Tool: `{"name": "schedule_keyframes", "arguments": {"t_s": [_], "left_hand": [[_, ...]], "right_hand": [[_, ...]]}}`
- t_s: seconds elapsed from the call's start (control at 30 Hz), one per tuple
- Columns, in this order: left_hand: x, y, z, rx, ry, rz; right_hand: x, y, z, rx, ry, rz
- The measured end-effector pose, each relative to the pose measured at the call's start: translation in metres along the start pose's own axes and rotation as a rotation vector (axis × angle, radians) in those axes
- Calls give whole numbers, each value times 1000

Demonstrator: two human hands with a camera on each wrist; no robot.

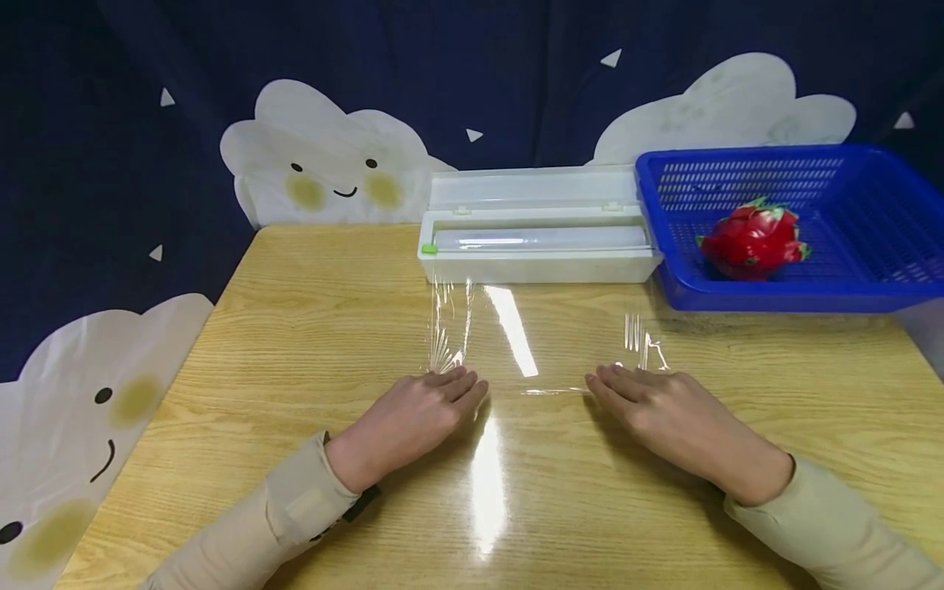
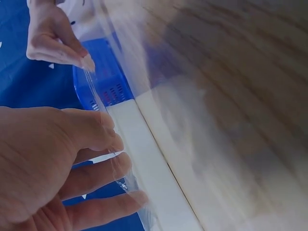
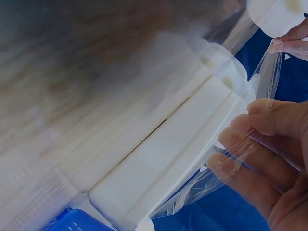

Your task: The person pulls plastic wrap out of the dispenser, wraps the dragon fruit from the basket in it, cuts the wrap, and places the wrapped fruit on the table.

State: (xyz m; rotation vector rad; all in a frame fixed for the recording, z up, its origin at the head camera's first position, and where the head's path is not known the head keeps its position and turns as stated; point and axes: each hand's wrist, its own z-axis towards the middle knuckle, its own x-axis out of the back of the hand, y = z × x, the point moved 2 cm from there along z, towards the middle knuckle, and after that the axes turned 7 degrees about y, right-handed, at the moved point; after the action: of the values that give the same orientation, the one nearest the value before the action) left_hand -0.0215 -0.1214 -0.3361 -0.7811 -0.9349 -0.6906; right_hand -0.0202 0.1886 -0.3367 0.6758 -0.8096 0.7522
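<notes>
Transparent film (image 1: 512, 328) is stretched over the wooden table (image 1: 243, 352), toward six o'clock from the white dispenser (image 1: 542, 269), whose lid (image 1: 531, 188) is raised. At the film's eight o'clock, one near corner is pinched between thumb and forefinger by the left hand (image 1: 420, 410); at four o'clock, the other is pinched likewise by the right hand (image 1: 671, 410), the remaining fingers of both being loosely extended. At two o'clock, a red dragon fruit (image 1: 752, 238) is contained in a blue basket (image 1: 774, 299).

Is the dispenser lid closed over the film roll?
No, the white lid is open behind the box, leaving the film roll exposed.
</notes>
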Motion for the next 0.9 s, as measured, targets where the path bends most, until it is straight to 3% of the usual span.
{"name": "schedule_keyframes", "arguments": {"t_s": [0.43, 0.9], "left_hand": [[-2, 5, -4, -3, 3, 0], [-1, 10, -8, -12, -21, 14]], "right_hand": [[1, -4, -3, 15, -4, 6], [3, -9, -2, 11, -70, 25]]}}
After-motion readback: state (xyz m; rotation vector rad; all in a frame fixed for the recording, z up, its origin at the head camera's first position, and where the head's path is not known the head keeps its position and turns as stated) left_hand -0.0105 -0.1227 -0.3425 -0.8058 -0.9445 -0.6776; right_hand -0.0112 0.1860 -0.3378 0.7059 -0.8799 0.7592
